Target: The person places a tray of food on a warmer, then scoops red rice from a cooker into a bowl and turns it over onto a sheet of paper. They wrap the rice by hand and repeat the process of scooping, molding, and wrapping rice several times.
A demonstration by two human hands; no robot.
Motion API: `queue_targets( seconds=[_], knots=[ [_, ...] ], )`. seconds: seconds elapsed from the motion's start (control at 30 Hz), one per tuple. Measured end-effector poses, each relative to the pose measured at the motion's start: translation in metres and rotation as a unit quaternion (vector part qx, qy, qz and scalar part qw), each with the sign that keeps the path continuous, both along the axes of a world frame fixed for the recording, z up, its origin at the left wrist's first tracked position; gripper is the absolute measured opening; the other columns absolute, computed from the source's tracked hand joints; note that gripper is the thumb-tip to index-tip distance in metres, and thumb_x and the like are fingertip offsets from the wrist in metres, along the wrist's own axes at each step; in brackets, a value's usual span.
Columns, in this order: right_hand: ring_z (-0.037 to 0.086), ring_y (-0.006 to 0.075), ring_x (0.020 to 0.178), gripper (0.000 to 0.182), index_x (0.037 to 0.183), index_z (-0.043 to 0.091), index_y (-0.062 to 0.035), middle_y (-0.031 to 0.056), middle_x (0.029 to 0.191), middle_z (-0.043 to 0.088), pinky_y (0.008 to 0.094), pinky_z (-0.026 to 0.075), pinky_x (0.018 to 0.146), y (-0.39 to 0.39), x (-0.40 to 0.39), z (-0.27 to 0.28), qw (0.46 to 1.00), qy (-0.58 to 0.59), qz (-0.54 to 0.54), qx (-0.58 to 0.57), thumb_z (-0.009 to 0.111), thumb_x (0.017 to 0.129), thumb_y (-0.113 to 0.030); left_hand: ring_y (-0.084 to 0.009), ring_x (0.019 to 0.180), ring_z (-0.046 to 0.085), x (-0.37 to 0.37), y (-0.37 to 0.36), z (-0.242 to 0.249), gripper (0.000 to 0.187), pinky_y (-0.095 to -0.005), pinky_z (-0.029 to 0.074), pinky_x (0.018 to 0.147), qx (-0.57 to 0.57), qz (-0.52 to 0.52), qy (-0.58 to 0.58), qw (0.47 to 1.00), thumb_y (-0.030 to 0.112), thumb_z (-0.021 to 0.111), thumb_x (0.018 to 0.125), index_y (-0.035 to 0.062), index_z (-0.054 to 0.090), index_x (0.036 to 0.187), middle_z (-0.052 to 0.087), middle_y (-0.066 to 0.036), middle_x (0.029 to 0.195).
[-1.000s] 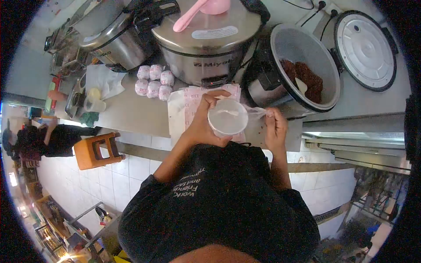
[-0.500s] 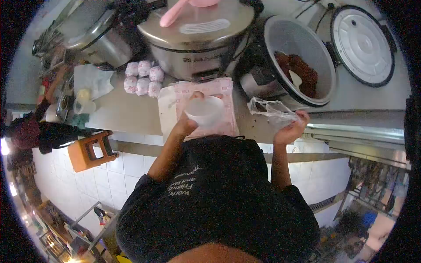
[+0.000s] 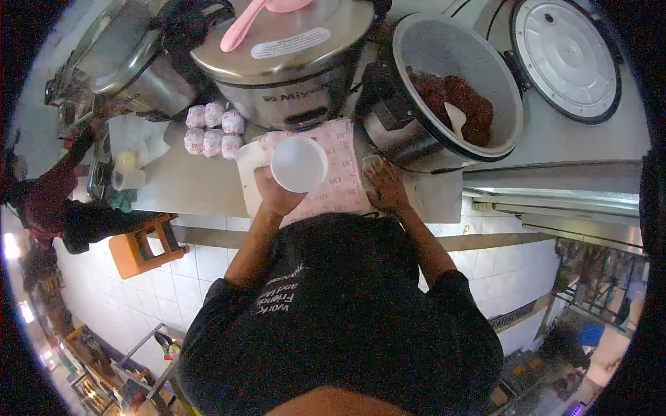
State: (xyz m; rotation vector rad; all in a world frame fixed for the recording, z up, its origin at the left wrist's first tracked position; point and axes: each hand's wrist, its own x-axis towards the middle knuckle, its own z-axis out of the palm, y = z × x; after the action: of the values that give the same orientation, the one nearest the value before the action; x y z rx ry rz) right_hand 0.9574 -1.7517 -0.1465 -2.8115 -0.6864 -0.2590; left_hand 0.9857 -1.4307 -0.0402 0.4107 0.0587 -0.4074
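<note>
My left hand [image 3: 279,195] grips a white bowl [image 3: 300,164] by its side, over a stack of pink printed wrapping paper [image 3: 329,180]. The bowl's mouth faces up toward me and I see nothing in it. At the right edge of the stack, my right hand [image 3: 388,188] is low on the counter with its fingers bent round crumpled clear plastic [image 3: 372,165]. The plastic's full shape is partly hidden. Beyond that hand stands an open cooker [image 3: 458,76] holding dark reddish-brown rice [image 3: 468,104] and a pale scoop [image 3: 456,119].
Several wrapped bundles [image 3: 214,130] sit left of the paper. A closed Miyako cooker [image 3: 277,104] stands behind, with a pink ladle [image 3: 243,26] on its lid. An orange stool [image 3: 144,246] is below the counter. Another person's sleeve [image 3: 52,180] is at far left.
My right hand has come in from the right with the clear plastic, down to the paper's edge. My left hand has tipped the bowl so its inside shows. The view has shifted slightly.
</note>
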Motion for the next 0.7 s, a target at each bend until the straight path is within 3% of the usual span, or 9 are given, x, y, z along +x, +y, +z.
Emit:
queue_targets(
  seconds=[0.17, 0.2, 0.27, 0.37, 0.47, 0.53, 0.6, 0.63, 0.7],
  knots=[
    [0.036, 0.0359, 0.134, 0.041, 0.128, 0.053, -0.0105, 0.0127, 0.139, 0.046, 0.0488, 0.026, 0.112, -0.022, -0.002, -0.013, 0.972, 0.211, 0.01, -0.108, 0.052, 0.09, -0.025, -0.0234, 0.112, 0.058, -0.006, -0.017, -0.015, 0.06, -0.0387, 0.047, 0.091, 0.096, 0.05, 0.033, 0.994, 0.05, 0.047, 0.085, 0.0067, 0.056, 0.126, 0.061, -0.009, 0.121],
    [0.034, 0.0355, 0.135, 0.041, 0.128, 0.053, -0.0098, 0.0124, 0.139, 0.047, 0.0484, 0.025, 0.113, -0.033, -0.009, -0.015, 0.945, 0.287, 0.008, -0.155, 0.052, 0.089, -0.025, -0.0222, 0.108, 0.06, -0.006, -0.018, -0.012, 0.056, -0.0373, 0.048, 0.089, 0.337, 0.06, -0.088, 0.935, 0.046, 0.053, 0.084, 0.0065, 0.057, 0.123, 0.063, -0.008, 0.117],
    [0.039, 0.0354, 0.132, 0.041, 0.126, 0.053, -0.0086, 0.0132, 0.137, 0.048, 0.0483, 0.031, 0.11, -0.064, -0.039, -0.039, 0.976, 0.206, 0.029, -0.059, 0.053, 0.088, -0.022, -0.0197, 0.101, 0.064, -0.007, -0.009, -0.01, 0.049, -0.0344, 0.05, 0.086, 0.722, 0.08, -0.301, 0.618, 0.038, 0.063, 0.081, 0.0061, 0.061, 0.119, 0.068, -0.007, 0.108],
    [0.054, 0.0347, 0.118, 0.032, 0.114, 0.061, -0.0083, 0.0126, 0.125, 0.058, 0.049, 0.044, 0.098, -0.077, -0.048, 0.02, 0.989, -0.045, 0.131, -0.054, 0.054, 0.085, -0.02, -0.0185, 0.095, 0.066, -0.007, -0.009, -0.063, 0.043, -0.0318, 0.05, 0.085, 0.658, 0.095, -0.18, 0.725, 0.024, 0.073, 0.074, 0.0051, 0.063, 0.112, 0.07, -0.006, 0.099],
    [0.065, 0.0296, 0.086, 0.022, 0.101, 0.066, -0.011, 0.009, 0.098, 0.068, 0.043, 0.05, 0.085, -0.088, -0.03, 0.117, 0.987, 0.144, -0.017, 0.065, 0.054, 0.088, -0.024, -0.0207, 0.093, 0.066, 0.001, -0.024, 0.016, 0.04, -0.0321, 0.05, 0.084, 0.691, 0.078, -0.201, 0.69, 0.018, 0.074, 0.073, 0.0046, 0.064, 0.109, 0.07, -0.007, 0.097],
    [0.066, 0.0292, 0.077, 0.023, 0.096, 0.066, -0.0097, 0.0096, 0.088, 0.068, 0.0435, 0.052, 0.073, -0.074, 0.016, 0.23, 0.985, 0.081, -0.131, 0.08, 0.059, 0.087, -0.03, -0.0212, 0.093, 0.066, 0.009, -0.029, 0.0, 0.039, -0.0327, 0.05, 0.082, 0.371, 0.102, -0.048, 0.922, 0.014, 0.074, 0.073, 0.0039, 0.064, 0.109, 0.069, -0.008, 0.096],
    [0.065, 0.0322, 0.074, 0.027, 0.091, 0.065, -0.0083, 0.0133, 0.082, 0.066, 0.0455, 0.051, 0.069, -0.074, 0.057, 0.286, 0.94, -0.232, -0.175, 0.178, 0.062, 0.086, -0.035, -0.0218, 0.092, 0.065, 0.019, -0.033, 0.0, 0.039, -0.0337, 0.049, 0.082, 0.361, 0.114, -0.027, 0.925, 0.012, 0.074, 0.072, 0.0032, 0.063, 0.108, 0.069, -0.009, 0.095],
    [0.065, 0.0345, 0.072, 0.032, 0.093, 0.064, -0.006, 0.0151, 0.082, 0.067, 0.0477, 0.051, 0.066, -0.078, 0.091, 0.312, 0.952, -0.183, -0.149, 0.193, 0.063, 0.085, -0.037, -0.0221, 0.092, 0.064, 0.022, -0.037, 0.007, 0.039, -0.0343, 0.049, 0.082, 0.523, 0.124, -0.091, 0.838, 0.012, 0.074, 0.072, 0.0028, 0.063, 0.108, 0.068, -0.01, 0.096],
    [0.066, 0.033, 0.076, 0.024, 0.088, 0.067, 0.0022, 0.0191, 0.08, 0.067, 0.0394, 0.052, 0.068, -0.094, 0.142, 0.32, 0.973, 0.133, -0.189, -0.011, 0.064, 0.085, -0.021, -0.0218, 0.09, 0.063, 0.022, -0.042, 0.003, 0.039, -0.0356, 0.047, 0.081, 0.733, 0.182, -0.202, 0.623, 0.009, 0.074, 0.071, 0.0015, 0.062, 0.107, 0.066, -0.012, 0.095]
  ],
)
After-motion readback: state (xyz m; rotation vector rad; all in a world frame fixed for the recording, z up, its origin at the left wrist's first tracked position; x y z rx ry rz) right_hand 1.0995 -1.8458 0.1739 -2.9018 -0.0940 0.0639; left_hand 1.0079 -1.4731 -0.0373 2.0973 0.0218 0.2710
